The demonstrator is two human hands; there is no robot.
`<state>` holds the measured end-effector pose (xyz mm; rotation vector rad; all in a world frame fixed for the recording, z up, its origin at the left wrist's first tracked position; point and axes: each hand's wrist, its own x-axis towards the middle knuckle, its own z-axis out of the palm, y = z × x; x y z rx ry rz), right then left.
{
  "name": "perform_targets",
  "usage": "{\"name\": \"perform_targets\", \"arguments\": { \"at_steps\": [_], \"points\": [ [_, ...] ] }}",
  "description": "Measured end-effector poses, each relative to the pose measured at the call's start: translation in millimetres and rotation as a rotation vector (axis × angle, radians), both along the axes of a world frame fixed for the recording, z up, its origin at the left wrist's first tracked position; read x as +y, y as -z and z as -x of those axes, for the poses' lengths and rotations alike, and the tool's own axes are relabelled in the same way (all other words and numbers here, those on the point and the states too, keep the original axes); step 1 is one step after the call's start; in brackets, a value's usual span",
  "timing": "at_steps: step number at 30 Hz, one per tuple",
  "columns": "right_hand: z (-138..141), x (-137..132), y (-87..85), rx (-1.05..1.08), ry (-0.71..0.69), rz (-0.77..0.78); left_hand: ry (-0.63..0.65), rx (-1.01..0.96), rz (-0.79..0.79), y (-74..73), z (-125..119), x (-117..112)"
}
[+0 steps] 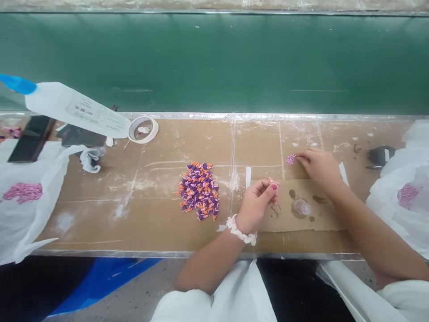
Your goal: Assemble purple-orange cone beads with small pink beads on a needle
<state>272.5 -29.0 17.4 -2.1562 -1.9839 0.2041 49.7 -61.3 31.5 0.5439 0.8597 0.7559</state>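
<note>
My left hand (257, 201), with a white scrunchie (241, 230) on its wrist, pinches a small orange-and-pink figurine (271, 180) between thumb and fingertips. To its right, my right hand (317, 165) reaches to a little heap of pink-and-purple bits (291, 158). Its fingertips are pressed together at the heap's edge; whether a bit is between them is too small to tell. A small clear dish (302, 206) sits on a stained cardboard sheet (323, 221) below the hands. Left of my left hand lies a pile of purple-and-orange figurines (199, 190).
A white bottle with a blue cap (77, 107) leans at the left beside a tape roll (143, 129). White plastic sheets hold pink pieces (23, 192) at left and more pink pieces (408, 196) at right. A dark phone-like object (31, 139) lies far left. Behind runs a green belt-like surface (214, 62).
</note>
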Motion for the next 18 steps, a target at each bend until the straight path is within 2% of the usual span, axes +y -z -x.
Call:
{"name": "perform_targets", "arguments": {
  "at_steps": [7,11,15,17,18],
  "points": [
    [5.1,14.6,-0.1,-0.045,-0.028,0.062,0.036,0.011,-0.045,3.9,-1.1,0.6],
    [9.5,14.2,-9.1,0.013,-0.035,0.054,0.1,0.011,-0.068,7.1,-1.5,0.9],
    [26.2,-26.7,-30.6,0.197,-0.075,0.023,0.179,-0.061,-0.031,5.6,-2.7,-0.8],
    [37.2,-53.6,-39.9,0.577,-0.152,-0.051,0.219,-0.137,-0.028,3.3,-3.8,-3.0],
    [42.1,-65.5,-43.1,0.688,-0.178,-0.068,0.237,-0.173,-0.035,2.0,-4.5,-4.4]
  ]
}}
